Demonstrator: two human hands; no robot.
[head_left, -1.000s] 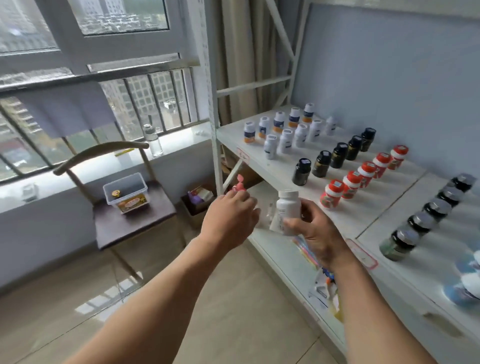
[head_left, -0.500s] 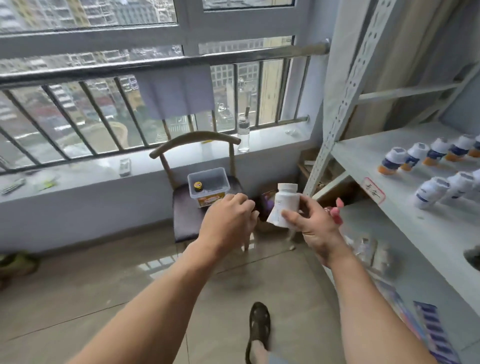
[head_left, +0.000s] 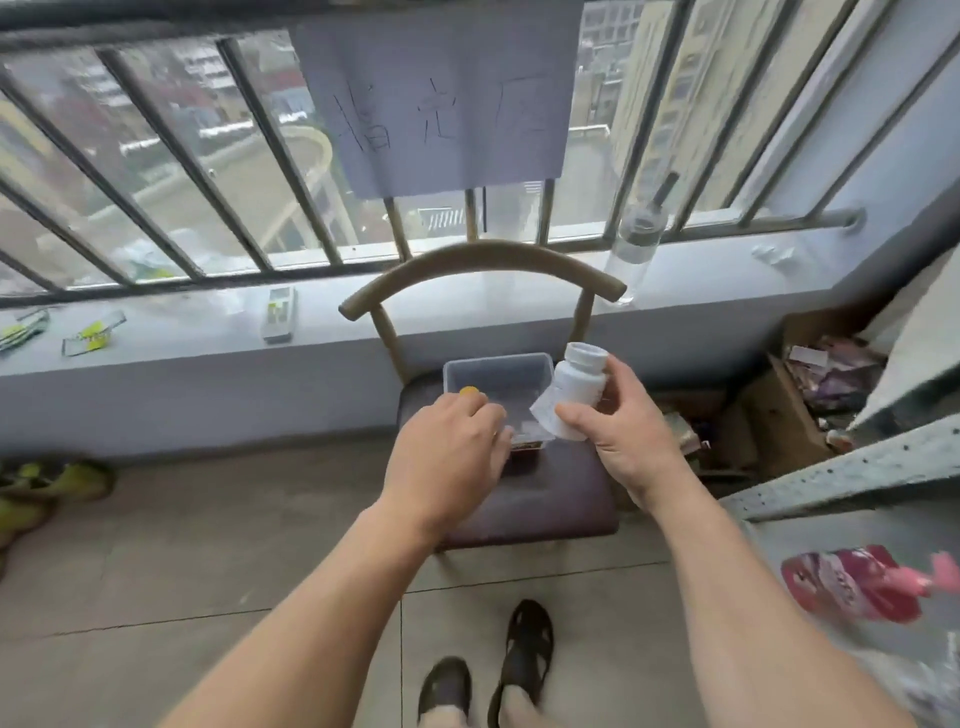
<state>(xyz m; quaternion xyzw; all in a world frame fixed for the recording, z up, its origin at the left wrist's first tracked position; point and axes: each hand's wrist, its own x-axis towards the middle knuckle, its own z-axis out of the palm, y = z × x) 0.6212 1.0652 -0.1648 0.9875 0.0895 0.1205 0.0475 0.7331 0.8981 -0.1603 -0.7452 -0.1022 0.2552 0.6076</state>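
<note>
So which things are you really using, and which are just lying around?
In use: white pill bottle in the right hand, left hand at the clear plastic box, chair.
Lying about: remote control, water bottle, cardboard box, green shoes.

A wooden chair with a curved back (head_left: 483, 257) stands before the grey window sill (head_left: 208, 353). On the sill are a clear water bottle (head_left: 631, 254) and a white remote control (head_left: 279, 314).
</note>
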